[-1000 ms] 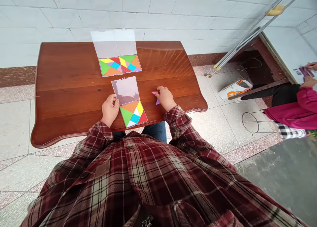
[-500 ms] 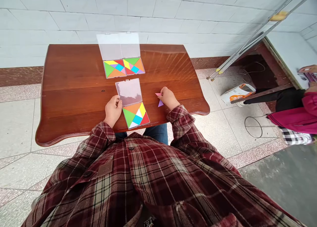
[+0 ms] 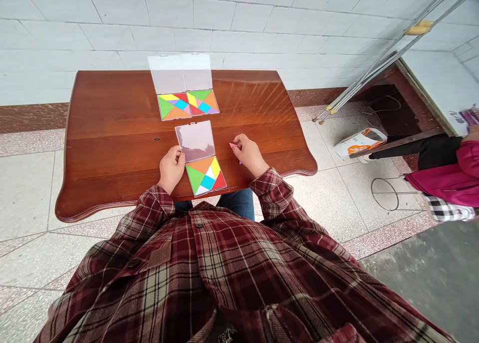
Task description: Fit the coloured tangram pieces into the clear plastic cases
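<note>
An open tangram case [image 3: 194, 141] lies near the front of the table, its clear lid folded back. Green, orange, yellow, red and blue pieces fill most of its tray, and two white gaps show among them. My left hand [image 3: 172, 170] is closed with thumb and fingers at the case's left edge, by the hinge. To the right of the case, my right hand [image 3: 250, 155] pinches a pink triangle tangram piece [image 3: 232, 145] just above the table. A purple piece [image 3: 240, 163] is mostly hidden beneath that hand.
Two filled tangram cases [image 3: 189, 105] stand side by side farther back, clear lids raised. The wooden table [image 3: 112, 148] meets a tiled wall. Crutches [image 3: 359, 83] lean at the right, near a white and orange bag [image 3: 361, 142] and another person [image 3: 441, 171].
My right hand has lifted the pink triangle and moved it slightly left toward the case. The purple piece is now mostly covered. My left hand stays at the case edge.
</note>
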Demonstrator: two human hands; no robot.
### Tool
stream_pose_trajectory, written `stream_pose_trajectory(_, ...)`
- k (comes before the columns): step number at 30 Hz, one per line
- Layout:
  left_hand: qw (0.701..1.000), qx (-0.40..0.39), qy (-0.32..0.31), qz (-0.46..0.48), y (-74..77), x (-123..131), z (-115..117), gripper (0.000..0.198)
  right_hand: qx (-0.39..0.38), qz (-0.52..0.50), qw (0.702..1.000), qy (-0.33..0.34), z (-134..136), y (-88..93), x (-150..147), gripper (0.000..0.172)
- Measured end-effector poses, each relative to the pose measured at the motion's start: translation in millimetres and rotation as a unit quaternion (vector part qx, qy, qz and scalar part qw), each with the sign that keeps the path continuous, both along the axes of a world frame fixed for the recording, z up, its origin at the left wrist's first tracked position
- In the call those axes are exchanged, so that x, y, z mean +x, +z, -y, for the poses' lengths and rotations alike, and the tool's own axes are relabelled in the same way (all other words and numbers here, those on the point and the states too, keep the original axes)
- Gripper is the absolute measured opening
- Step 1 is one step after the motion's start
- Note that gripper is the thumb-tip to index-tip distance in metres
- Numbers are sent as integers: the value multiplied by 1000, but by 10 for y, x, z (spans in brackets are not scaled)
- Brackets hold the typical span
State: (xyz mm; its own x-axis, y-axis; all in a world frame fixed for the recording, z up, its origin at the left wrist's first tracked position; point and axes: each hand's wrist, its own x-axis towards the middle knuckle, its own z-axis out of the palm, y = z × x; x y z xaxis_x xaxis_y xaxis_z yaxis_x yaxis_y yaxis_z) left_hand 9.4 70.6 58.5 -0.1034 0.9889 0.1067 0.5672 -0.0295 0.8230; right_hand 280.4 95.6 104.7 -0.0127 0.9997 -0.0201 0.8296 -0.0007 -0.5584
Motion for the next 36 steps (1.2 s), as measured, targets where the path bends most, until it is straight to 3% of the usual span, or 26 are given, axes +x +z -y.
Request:
stream_pose_trajectory(12, 1000, 7, -3, -10, 20, 10, 6, 25, -14, -36, 987, 156, 382, 130, -441, 12)
stream_pose_trajectory(22, 1000, 10, 0, -9, 31, 24, 6, 24, -62, 138, 973, 173, 611, 96, -682, 21)
stream_pose_trajectory(30, 1000, 10, 0, -5, 13, 18, 1, 25, -94, 165, 960, 205, 634, 174, -788, 23)
stream_pose_trajectory(36, 1000, 7, -4, -8, -6, 7, -1, 27, -91, 128, 963, 218, 608, 134, -741, 19)
